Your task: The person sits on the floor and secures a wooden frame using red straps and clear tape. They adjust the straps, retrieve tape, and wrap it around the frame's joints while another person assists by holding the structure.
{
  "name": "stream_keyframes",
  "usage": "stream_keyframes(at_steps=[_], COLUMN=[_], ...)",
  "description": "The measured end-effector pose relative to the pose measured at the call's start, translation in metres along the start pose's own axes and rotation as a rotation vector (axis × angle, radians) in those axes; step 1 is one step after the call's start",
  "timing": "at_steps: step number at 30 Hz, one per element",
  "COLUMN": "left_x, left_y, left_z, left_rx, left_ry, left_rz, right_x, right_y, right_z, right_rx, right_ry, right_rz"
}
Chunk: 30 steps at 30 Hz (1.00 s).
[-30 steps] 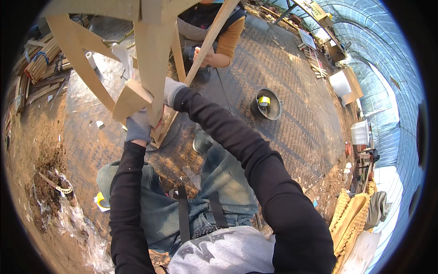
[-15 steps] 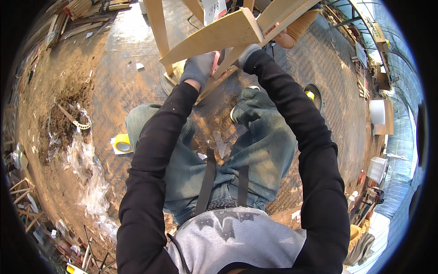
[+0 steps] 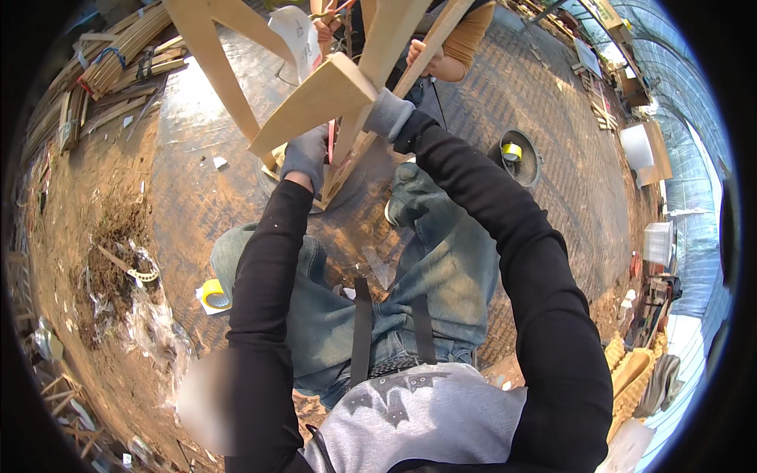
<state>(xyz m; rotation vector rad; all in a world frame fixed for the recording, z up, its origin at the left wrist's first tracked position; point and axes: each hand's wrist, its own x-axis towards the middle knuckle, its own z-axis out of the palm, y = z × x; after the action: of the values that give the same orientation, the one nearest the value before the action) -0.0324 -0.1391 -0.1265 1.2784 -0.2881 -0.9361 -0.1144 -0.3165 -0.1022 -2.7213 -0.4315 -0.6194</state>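
Note:
A pale wooden frame (image 3: pixel 225 75) of long slanting legs, with a short curved board (image 3: pixel 315 102) across it, stands in front of me at the top. My right hand (image 3: pixel 389 116), in a grey glove, is wrapped round a leg at the board's right end; its fingertips are behind the wood. My left hand (image 3: pixel 306 154), also grey-gloved, reaches in below the board, which hides its fingers. Right beside it shows a narrow red piece (image 3: pixel 331 142), too covered to name. A white paper sheet (image 3: pixel 296 39) with print hangs by the frame.
Opposite me, a co-worker's hand (image 3: pixel 426 59) touches a slat. Yellow tape (image 3: pixel 214 295) lies by my left knee; another yellow roll (image 3: pixel 512 152) sits in a dark round tub (image 3: pixel 530 169). Stacked timber (image 3: pixel 118 67) lies far left, crumpled plastic (image 3: pixel 162 331) nearer.
The frame and both my hands now appear lower and further left in the picture, as does the dark tub. More of the co-worker shows. Both hands stay at the frame.

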Motion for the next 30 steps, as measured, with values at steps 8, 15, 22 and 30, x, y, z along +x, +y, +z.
stream_keyframes(at_steps=[8,15,22,30], left_x=[-0.006,-0.007,-0.013,0.003], left_y=[0.0,-0.002,0.001,-0.014], left_z=[0.005,-0.002,-0.005,-0.02], left_rx=[-0.011,0.279,0.193,0.107], left_ry=[0.008,-0.055,-0.081,-0.11], left_rz=[-0.008,0.045,-0.099,-0.149], right_x=[0.027,0.02,0.029,0.003], right_y=[-0.029,-0.01,-0.007,0.008], right_z=[-0.032,-0.019,-0.018,-0.005], right_rx=[-0.21,-0.406,-0.238,-0.414], right_ry=[0.029,-0.091,-0.377,-0.637], right_rz=[-0.002,0.03,0.264,0.129])
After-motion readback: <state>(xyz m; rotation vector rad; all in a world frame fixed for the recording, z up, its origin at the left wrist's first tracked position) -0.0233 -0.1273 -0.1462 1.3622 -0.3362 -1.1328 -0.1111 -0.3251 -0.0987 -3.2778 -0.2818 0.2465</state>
